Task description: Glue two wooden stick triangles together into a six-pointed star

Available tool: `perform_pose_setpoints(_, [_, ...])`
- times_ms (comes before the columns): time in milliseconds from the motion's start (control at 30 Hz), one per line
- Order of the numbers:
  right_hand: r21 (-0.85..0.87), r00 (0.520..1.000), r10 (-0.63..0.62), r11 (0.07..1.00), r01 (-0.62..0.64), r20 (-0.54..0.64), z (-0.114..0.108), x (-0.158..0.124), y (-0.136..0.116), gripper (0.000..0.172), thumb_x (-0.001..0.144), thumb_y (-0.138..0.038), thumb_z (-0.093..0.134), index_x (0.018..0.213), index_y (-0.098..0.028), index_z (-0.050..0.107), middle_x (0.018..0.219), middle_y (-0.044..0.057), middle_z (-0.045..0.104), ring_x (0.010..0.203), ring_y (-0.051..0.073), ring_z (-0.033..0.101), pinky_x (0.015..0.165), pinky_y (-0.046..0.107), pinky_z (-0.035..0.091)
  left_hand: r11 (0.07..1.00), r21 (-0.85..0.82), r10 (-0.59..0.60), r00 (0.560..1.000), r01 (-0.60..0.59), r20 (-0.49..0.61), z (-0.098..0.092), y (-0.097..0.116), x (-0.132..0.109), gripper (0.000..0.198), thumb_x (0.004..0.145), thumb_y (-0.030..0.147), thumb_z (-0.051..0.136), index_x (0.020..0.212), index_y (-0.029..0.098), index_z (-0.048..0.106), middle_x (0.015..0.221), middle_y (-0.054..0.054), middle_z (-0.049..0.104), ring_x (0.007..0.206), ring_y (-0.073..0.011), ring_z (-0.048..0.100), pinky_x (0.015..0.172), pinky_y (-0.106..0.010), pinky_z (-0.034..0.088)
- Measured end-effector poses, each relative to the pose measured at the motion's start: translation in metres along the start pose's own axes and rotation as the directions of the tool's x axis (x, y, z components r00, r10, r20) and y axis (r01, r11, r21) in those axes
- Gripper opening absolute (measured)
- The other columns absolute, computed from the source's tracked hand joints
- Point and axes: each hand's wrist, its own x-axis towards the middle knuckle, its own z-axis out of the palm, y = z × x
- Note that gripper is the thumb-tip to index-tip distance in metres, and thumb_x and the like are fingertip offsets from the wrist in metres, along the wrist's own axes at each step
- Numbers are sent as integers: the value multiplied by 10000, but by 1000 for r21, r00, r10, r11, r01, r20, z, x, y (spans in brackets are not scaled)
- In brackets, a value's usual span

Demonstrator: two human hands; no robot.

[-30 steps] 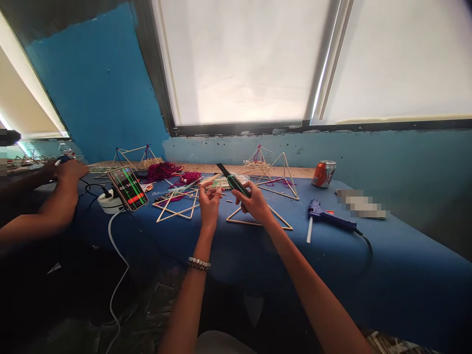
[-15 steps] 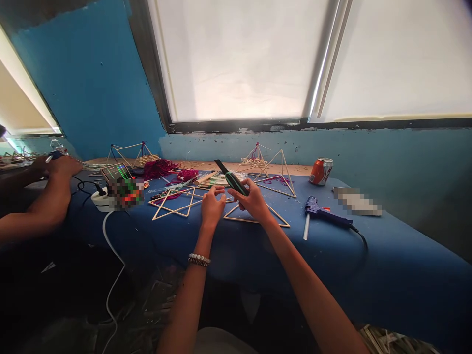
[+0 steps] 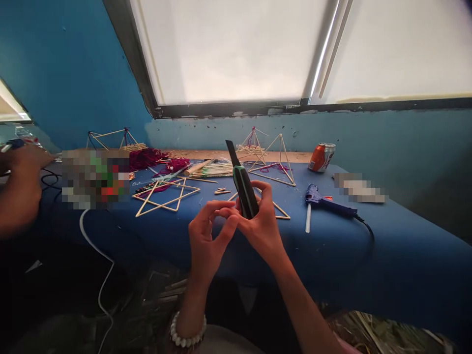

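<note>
The right hand (image 3: 260, 228) is clenched around the green-and-black grip of a utility knife (image 3: 245, 191), which stands upright with its black tip pointing away. The left hand (image 3: 210, 241) is loosely curled, its fingertips (image 3: 230, 212) meeting the right hand's fingers at the knife's lower end; I cannot tell whether it grips the knife. A white bead bracelet (image 3: 186, 332) circles the left wrist.

Both hands are raised over the near edge of a blue-covered worktop (image 3: 368, 255). Just beyond them lies a flat triangle of thin sticks (image 3: 280, 214), partly hidden by the hands. To the left lies a star of crossed sticks (image 3: 165, 203), with purple yarn (image 3: 145, 158) farther back. A bundle of sticks (image 3: 216, 169) lies far centre, beside a stick pyramid (image 3: 287, 160). On the right are a blue glue gun (image 3: 324, 204) and an orange can (image 3: 321, 157). Another person's hand (image 3: 25, 160) rests at far left.
</note>
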Motion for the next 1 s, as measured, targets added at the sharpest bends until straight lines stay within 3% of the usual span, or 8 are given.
perform_pose_setpoints(167, [-66, 998, 36, 997, -39, -48, -8, -16, -21, 752, 683, -473, 884, 1212, -315, 374, 824, -71, 569, 609, 127, 520, 552, 270, 471, 988, -154, -22, 1000, 19, -19, 10, 12, -12, 227, 802, 446, 817, 875, 239, 762, 800, -20, 671, 802, -163, 630, 780, -280, 519])
perform_pose_setpoints(300, [-150, 998, 53, 987, -59, -40, -13, -20, -27, 762, 683, -566, 865, 1227, -309, 398, 795, -64, 579, 637, 151, 552, 581, 292, 493, 986, -155, -60, 998, 55, -29, 16, 18, -13, 309, 770, 502, 836, 759, 221, 710, 756, -21, 648, 749, -159, 605, 716, -284, 506])
perform_pose_setpoints(567, [-252, 991, 127, 958, -135, -48, -10, 2, -9, 745, 692, -561, 845, 1242, -309, 411, 779, -52, 588, 633, 169, 559, 533, 287, 462, 988, -100, -122, 992, 118, -43, 4, -6, 8, 320, 754, 483, 856, 705, 221, 680, 679, -2, 620, 672, -135, 532, 628, -263, 446])
perform_pose_setpoints(733, [-319, 977, 213, 924, -209, -25, -9, 28, 1, 712, 743, -476, 821, 1279, -302, 387, 785, -80, 566, 589, 126, 518, 546, 260, 458, 983, 159, -102, 993, 91, 59, -7, -23, 34, 193, 845, 394, 779, 907, 212, 765, 691, -1, 617, 636, -126, 506, 568, -260, 403])
perform_pose_setpoints(867, [-317, 955, 296, 905, -284, -8, -10, 46, 5, 736, 736, -479, 835, 1289, -295, 384, 771, -87, 570, 571, 116, 516, 528, 242, 456, 956, 287, 2, 985, -53, 175, -16, -31, 58, 96, 886, 290, 702, 928, 214, 742, 700, 8, 623, 637, -124, 496, 569, -268, 396])
perform_pose_setpoints(1000, [-227, 875, 473, 867, -443, 100, -10, 56, 5, 710, 772, -513, 817, 1297, -294, 393, 762, -71, 607, 608, 135, 580, 529, 239, 487, 944, 288, 64, 946, -160, 316, -22, -37, 72, 111, 868, 166, 641, 940, 228, 697, 776, 13, 681, 711, -136, 548, 659, -295, 441])
